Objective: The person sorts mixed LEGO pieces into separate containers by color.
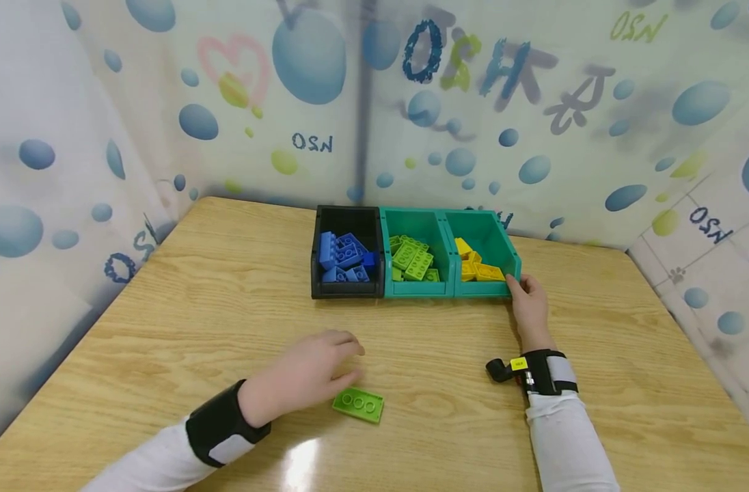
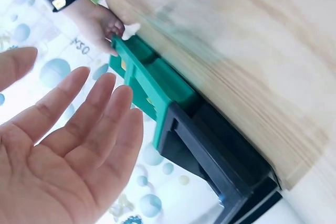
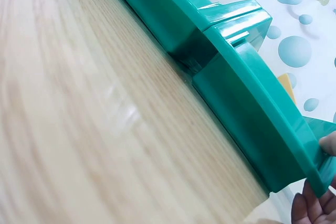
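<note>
My left hand [image 1: 309, 369] is held over the table with its palm and loosely spread fingers facing the bins in the left wrist view, holding nothing. Just below its thumb lies a flat green toy brick [image 1: 367, 408], studs down, its hollow side with round tubes showing. My right hand [image 1: 530, 304] pinches the front right corner of the right teal bin [image 1: 500, 240]. In the right wrist view the thumb [image 3: 329, 143] is over the rim and the fingers [image 3: 310, 205] are beneath it. Several yellow bricks [image 1: 488, 272] lie inside that bin.
The middle teal bin [image 1: 414, 288] contains several green bricks [image 1: 411, 256]. To its left, touching, stands a black bin [image 1: 348, 290] with several blue bricks [image 1: 348, 255]. All three line up near the table's [image 1: 245, 287] back edge, before a patterned curtain [image 1: 374, 102].
</note>
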A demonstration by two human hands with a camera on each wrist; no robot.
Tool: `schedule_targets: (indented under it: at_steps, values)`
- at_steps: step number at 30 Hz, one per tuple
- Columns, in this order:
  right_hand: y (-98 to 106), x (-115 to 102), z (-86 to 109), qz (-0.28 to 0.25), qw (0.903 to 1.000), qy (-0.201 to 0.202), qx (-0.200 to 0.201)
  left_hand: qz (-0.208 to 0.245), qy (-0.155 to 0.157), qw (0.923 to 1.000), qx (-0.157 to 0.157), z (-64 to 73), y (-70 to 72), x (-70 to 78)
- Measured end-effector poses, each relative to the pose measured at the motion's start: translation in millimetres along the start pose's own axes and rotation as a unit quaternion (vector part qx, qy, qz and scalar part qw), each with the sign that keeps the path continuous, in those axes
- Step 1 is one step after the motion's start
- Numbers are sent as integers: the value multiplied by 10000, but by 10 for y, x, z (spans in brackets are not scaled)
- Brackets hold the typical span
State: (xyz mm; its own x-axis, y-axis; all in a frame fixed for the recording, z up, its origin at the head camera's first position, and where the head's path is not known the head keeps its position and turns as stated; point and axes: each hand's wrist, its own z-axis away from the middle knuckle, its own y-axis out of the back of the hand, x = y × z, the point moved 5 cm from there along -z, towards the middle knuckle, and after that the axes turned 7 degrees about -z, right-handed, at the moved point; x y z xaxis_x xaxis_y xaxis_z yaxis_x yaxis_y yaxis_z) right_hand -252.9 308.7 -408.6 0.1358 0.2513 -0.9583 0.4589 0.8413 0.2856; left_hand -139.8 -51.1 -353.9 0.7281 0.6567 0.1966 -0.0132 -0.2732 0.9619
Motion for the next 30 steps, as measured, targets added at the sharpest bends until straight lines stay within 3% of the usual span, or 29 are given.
schedule_targets:
  at_steps: [13,30]
  values:
    - [-10,24,-16,-50,10000,-52,13,78,-323,9930,-1136,92,-117,187]
    - [-13,6,-11,-109,9999,26,-2,233,-488,9881,-1441,103,-168,230]
